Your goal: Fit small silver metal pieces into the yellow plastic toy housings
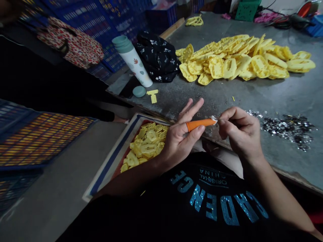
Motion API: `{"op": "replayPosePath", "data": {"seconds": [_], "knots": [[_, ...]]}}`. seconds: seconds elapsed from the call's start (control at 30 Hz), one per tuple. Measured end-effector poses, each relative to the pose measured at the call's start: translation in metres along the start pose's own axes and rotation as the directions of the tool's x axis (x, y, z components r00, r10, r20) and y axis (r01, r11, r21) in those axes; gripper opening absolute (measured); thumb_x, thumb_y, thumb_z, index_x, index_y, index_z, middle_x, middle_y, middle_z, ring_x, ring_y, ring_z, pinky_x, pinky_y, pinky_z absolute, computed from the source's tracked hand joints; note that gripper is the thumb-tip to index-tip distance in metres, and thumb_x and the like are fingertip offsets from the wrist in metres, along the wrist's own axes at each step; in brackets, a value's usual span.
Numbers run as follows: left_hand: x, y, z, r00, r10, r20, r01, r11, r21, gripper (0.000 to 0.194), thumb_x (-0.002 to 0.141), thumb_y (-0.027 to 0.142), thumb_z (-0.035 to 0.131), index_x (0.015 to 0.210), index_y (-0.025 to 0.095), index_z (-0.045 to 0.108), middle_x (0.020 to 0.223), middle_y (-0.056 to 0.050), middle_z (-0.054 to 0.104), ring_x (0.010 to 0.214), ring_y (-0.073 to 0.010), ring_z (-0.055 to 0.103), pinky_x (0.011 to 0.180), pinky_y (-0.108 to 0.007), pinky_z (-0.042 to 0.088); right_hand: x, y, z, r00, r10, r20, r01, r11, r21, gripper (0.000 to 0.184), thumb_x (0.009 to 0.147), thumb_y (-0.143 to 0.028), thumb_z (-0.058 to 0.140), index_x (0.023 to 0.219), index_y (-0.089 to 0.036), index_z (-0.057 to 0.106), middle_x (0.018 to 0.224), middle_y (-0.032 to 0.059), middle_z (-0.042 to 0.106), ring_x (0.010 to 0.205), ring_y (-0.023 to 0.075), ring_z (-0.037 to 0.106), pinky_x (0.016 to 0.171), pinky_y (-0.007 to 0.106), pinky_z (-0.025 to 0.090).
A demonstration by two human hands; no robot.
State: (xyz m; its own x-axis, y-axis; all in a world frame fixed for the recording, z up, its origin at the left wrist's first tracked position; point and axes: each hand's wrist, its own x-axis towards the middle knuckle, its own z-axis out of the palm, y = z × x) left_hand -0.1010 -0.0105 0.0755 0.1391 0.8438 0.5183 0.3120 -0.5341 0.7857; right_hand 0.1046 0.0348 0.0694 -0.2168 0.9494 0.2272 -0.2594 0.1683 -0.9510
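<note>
Right now, the orange finger sleeve (201, 124) is sitting on the index finger of the left hand (176, 141), its long axis running nearly crosswise and its tip pointing at the right hand (243, 134). The left hand's other fingers are spreading loosely, while the right is pinching a white scrap (214, 118) at that tip, near the edge of the desk (184, 104).

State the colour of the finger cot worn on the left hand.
The finger cot on the left hand is orange, seen best in the head view.
</note>
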Motion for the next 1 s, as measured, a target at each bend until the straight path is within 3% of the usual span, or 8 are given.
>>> {"op": "replayPosePath", "data": {"seconds": [0.2,0.33,0.57,0.8,1.0], "knots": [[0.001,0.004,0.001,0.992,-0.123,0.009,0.123,0.985,-0.121,0.036,0.115,0.034,0.063,0.148,0.042,0.076,0.174,0.003,0.058,0.173,-0.0271,0.039,0.145,-0.064,0.030,-0.002,0.004,0.001,0.998,0.060,-0.007,-0.059,0.994,0.094,0.017,0.094,-0.034,0.088,0.086,-0.024,0.076,0.057,-0.0074,0.062,0.045,0.0077,0.050,0.044,0.021,0.037],[-0.002,-0.002,0.003,0.986,-0.167,0.016,0.166,0.960,-0.225,0.031,0.115,0.040,0.065,0.140,0.045,0.081,0.171,0.007,0.061,0.172,-0.0269,0.041,0.147,-0.059,0.028,-0.001,0.007,0.004,0.998,0.062,-0.005,-0.061,0.989,0.131,0.018,0.093,-0.034,0.086,0.085,-0.024,0.073,0.055,-0.0087,0.060,0.042,0.0077,0.049,0.042,0.021,0.039],[-0.005,-0.007,0.008,0.975,-0.223,0.001,0.214,0.933,-0.289,0.030,0.113,0.053,0.064,0.128,0.040,0.087,0.170,0.003,0.062,0.163,-0.0324,0.056,0.139,-0.062,0.044,0.002,0.008,0.009,0.998,0.032,-0.046,-0.023,0.982,0.186,0.014,0.090,-0.030,0.081,0.083,-0.024,0.070,0.051,-0.0099,0.057,0.038,0.0081,0.047,0.038,0.020,0.041],[-0.006,-0.002,0.014,0.949,-0.316,-0.020,0.263,0.821,-0.506,0.018,0.108,0.045,0.074,0.114,0.041,0.090,0.161,0.005,0.071,0.161,-0.0320,0.058,0.143,-0.062,0.037,0.002,0.008,0.012,0.997,0.030,-0.065,-0.014,0.973,0.230,0.015,0.088,-0.029,0.080,0.080,-0.024,0.068,0.049,-0.0106,0.053,0.037,0.0083,0.045,0.038,0.021,0.039],[-0.004,-0.001,0.018,0.933,-0.359,-0.005,0.296,0.777,-0.556,0.019,0.106,0.049,0.077,0.112,0.038,0.091,0.157,0.001,0.074,0.157,-0.0341,0.062,0.139,-0.065,0.040,0.001,0.014,0.010,0.997,-0.004,-0.079,0.022,0.973,0.230,0.017,0.092,-0.028,0.078,0.081,-0.025,0.065,0.051,-0.0123,0.048,0.038,0.0075,0.042,0.039,0.019,0.039]]}}
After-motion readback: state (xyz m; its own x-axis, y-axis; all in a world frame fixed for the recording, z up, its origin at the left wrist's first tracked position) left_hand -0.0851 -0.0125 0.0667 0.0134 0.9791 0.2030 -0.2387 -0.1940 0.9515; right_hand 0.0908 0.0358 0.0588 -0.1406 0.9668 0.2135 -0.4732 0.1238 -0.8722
